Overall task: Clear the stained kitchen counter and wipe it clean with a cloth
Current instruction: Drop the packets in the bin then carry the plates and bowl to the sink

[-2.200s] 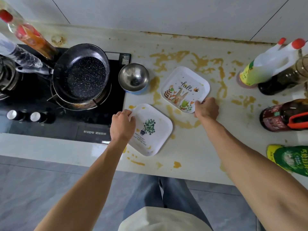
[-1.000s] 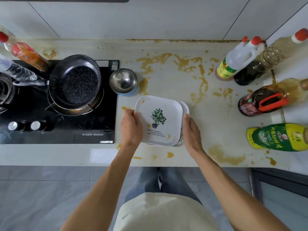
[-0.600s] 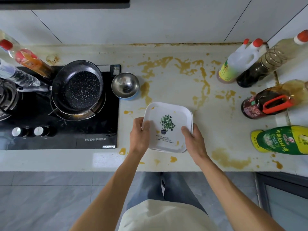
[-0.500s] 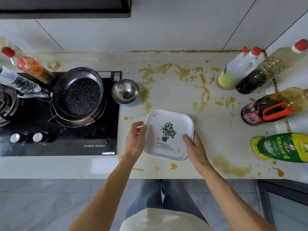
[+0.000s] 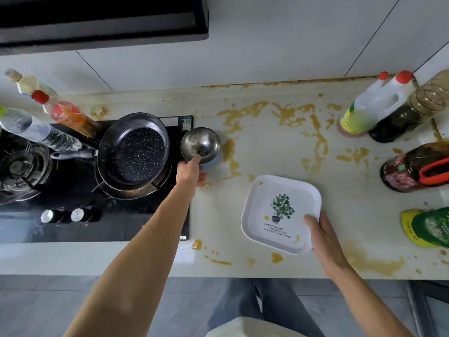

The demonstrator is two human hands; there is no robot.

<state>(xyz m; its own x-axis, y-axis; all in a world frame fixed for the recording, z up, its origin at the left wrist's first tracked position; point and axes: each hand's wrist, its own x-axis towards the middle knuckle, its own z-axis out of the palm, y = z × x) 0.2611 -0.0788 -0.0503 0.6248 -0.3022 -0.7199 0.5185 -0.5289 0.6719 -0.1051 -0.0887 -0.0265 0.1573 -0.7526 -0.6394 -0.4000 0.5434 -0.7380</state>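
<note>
Left hand stretched out to the steel bowl, thumb hooked over its near rim, other fingers tucked below: grip pinched on the bowl's edge. Bowl upright at the left part of the surface, just beside the black stove, touching a smear of brown stain. Right hand clamped on the near right corner of the square plates, thumb on top, fingers underneath; top plate printed with a potted plant, edge of a second plate barely showing below it. Stack held above the front middle of the surface, tilted slightly. More brown stains spread over the back and along the front edge. Speckled frying pan on the burner next to the bowl. Bottles at far right: white jug with red caps, dark sauce bottle, red-handled bottle, green-and-yellow bottle. Three more bottles leaning at far left, behind the stove. No cloth in sight.
</note>
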